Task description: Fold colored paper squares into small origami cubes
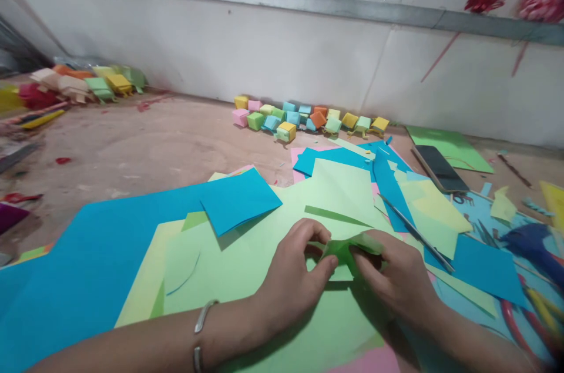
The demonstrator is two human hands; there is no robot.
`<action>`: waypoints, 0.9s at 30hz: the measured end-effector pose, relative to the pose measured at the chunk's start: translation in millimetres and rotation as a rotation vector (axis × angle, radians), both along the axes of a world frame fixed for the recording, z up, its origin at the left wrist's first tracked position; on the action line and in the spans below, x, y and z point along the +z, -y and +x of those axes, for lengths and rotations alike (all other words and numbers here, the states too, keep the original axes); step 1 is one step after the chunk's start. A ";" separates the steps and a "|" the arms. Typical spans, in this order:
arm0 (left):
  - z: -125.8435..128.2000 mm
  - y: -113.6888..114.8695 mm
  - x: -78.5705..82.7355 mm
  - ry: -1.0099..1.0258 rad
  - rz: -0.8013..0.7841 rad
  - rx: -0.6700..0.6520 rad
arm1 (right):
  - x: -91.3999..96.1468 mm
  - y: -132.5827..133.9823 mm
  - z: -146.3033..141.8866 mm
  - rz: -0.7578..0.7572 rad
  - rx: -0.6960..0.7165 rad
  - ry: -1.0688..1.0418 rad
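A small piece of green paper (pixel 344 254) is pinched between my two hands, its edges bent upward. My left hand (pixel 299 267), with a silver bangle on the wrist, grips its left edge between thumb and fingers. On the right edge my right hand (pixel 394 267) is closed, thumb against the paper. Both hands are just above light green sheets (pixel 247 285) spread over the table. A folded blue paper (pixel 242 200) lies beyond my left hand. To the right of my right hand rests a silver pen-like stick (pixel 418 235).
Several small paper cubes (pixel 293 118) line the wall, with more paper figures (pixel 101 88) at the far left. A phone (pixel 439 168) lies by a green sheet (pixel 449 147). Right of me are a dark blue tool (pixel 533 247) and red-handled scissors (pixel 513 326). Blue sheets (pixel 88 267) cover the left.
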State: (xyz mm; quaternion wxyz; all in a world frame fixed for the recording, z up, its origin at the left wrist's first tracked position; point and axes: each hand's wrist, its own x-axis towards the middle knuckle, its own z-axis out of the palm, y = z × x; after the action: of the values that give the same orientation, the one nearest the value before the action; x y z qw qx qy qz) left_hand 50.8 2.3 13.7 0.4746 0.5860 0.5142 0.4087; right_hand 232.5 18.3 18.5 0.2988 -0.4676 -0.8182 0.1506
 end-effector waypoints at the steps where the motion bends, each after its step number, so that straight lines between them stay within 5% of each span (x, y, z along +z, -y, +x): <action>1: -0.5 -0.1 0.1 0.012 0.002 -0.008 | -0.9 -0.2 -0.1 -0.004 -0.008 0.004; 13: -5.9 2.3 -8.2 0.072 0.019 -0.066 | -0.5 -0.2 -0.5 0.022 -0.004 -0.030; 20: -7.0 2.0 -9.9 0.017 0.104 -0.109 | -2.0 -6.6 1.4 -0.104 -0.093 -0.097; 27: -12.1 -8.7 -6.7 -0.035 0.114 -0.186 | -0.5 -5.1 0.2 -0.122 -0.013 -0.112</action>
State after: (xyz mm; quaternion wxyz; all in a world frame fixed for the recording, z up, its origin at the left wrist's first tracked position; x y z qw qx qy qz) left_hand 38.7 11.0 7.0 0.4672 0.6642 0.4418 0.3814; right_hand 232.7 23.5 17.9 0.3160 -0.4809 -0.7865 0.2243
